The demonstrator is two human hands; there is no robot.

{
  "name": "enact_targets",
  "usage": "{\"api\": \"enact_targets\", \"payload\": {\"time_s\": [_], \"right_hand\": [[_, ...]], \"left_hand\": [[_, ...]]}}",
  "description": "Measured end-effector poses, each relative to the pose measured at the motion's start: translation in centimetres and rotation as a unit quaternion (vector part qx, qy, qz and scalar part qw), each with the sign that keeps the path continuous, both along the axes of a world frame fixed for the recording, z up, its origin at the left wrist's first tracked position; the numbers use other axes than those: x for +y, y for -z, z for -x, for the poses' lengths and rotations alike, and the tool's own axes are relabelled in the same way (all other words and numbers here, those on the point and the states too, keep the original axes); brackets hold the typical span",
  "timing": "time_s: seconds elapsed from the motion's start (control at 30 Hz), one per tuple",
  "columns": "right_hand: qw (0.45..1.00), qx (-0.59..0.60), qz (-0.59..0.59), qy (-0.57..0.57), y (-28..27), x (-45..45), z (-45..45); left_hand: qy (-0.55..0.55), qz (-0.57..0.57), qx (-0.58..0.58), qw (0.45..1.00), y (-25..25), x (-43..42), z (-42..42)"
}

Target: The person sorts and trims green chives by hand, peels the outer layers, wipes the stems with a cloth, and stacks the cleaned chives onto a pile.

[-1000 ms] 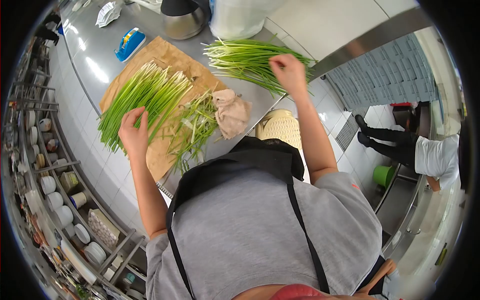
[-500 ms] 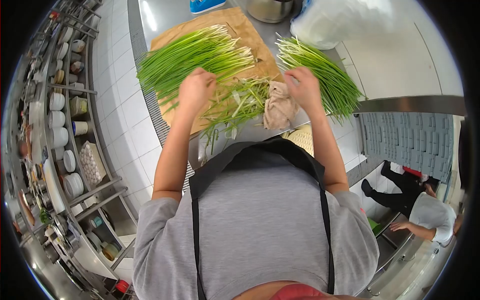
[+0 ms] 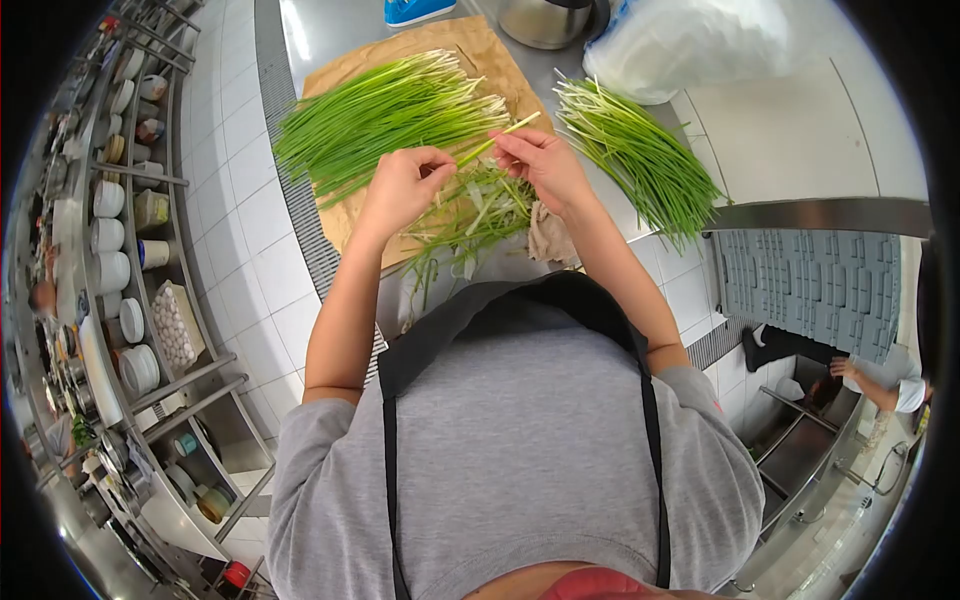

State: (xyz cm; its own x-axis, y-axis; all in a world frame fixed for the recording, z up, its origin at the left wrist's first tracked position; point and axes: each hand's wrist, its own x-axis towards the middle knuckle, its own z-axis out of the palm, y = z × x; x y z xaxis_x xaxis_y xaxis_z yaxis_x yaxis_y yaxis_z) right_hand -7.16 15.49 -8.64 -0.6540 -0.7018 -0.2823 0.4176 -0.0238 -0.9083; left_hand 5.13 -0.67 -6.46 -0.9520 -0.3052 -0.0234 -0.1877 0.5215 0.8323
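A single spring onion stalk (image 3: 476, 152) slants between my two hands, its pale end pointing up and right. My right hand (image 3: 545, 168) pinches it near the pale end. My left hand (image 3: 405, 188) is closed at its lower end, fingertips together. Beyond my left hand, a large bundle of spring onions (image 3: 375, 120) lies on brown paper (image 3: 330, 75). A second bundle (image 3: 640, 150) rests on the metal table to the right. Beneath my hands sits a loose heap of trimmings (image 3: 470, 225). A beige cloth (image 3: 548, 235) is partly hidden by my right wrist.
At the table's far side stand a metal pot (image 3: 540, 22), a white plastic bag (image 3: 690, 45) and a blue object (image 3: 415, 10). Shelves with stacked dishes (image 3: 110, 235) run along the left. Another person's arm (image 3: 870, 385) shows at the lower right.
My right hand has moved left from beside the right bundle to meet my left hand, and a stalk now shows between them. The other person has shifted right.
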Motion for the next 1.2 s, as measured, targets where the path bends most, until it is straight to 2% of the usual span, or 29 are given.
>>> {"api": "enact_targets", "payload": {"time_s": [0.1, 0.2, 0.3, 0.47, 0.57, 0.67, 0.77, 0.87, 0.97, 1.0, 1.07, 1.17, 1.2], "right_hand": [[1.0, 0.004, 0.015, 0.016, -0.1, -0.2, 0.2], [0.999, 0.002, 0.007, 0.039, -0.3, 0.0, 0.1], [0.999, -0.001, 0.011, 0.03, 0.0, -0.1, 0.0], [0.996, -0.054, 0.06, 0.032, -0.3, -0.9, -1.5], [0.98, -0.058, 0.104, 0.162, -0.9, 0.0, 0.2], [0.965, -0.062, 0.159, 0.201, -1.5, 1.0, 2.0], [0.997, -0.02, 0.044, 0.064, -2.6, 0.5, -0.4], [0.998, 0.03, 0.056, 0.014, -2.2, 0.3, -1.0], [0.996, 0.017, 0.068, 0.058, -2.2, 0.8, 0.0], [0.995, 0.007, 0.066, 0.071, -1.9, 1.1, 0.4], [0.995, 0.0, 0.059, 0.081, -2.3, 1.9, 0.7], [0.996, -0.022, 0.057, 0.066, -1.5, 2.0, 0.4], [0.996, -0.03, 0.06, 0.054, -1.2, 1.8, 0.3]], "left_hand": [[0.007, -0.019, 0.038, 0.999, 0.7, -1.2, -0.1], [-0.112, 0.123, 0.046, 0.985, 0.2, -3.4, -0.6], [-0.116, -0.018, 0.09, 0.989, 0.2, -3.3, -0.3], [0.009, -0.088, 0.003, 0.996, -0.3, 1.2, 0.4], [0.03, -0.157, -0.037, 0.986, 0.1, 1.0, 0.2], [0.03, -0.256, -0.035, 0.966, -0.6, 0.4, 0.1], [0.023, -0.29, -0.03, 0.956, -1.1, 1.0, 0.2], [0.021, -0.293, -0.043, 0.955, -1.2, 1.4, 0.2], [0.074, -0.171, -0.068, 0.98, 0.4, -0.9, -1.0], [0.102, -0.04, -0.042, 0.993, 0.6, -1.8, -1.9], [0.153, 0.222, 0.014, 0.963, 0.6, -2.8, -4.0], [0.006, 0.32, 0.087, 0.943, -2.6, -1.4, -3.8], [-0.01, 0.223, 0.037, 0.974, -3.5, -1.0, -3.5]]}}
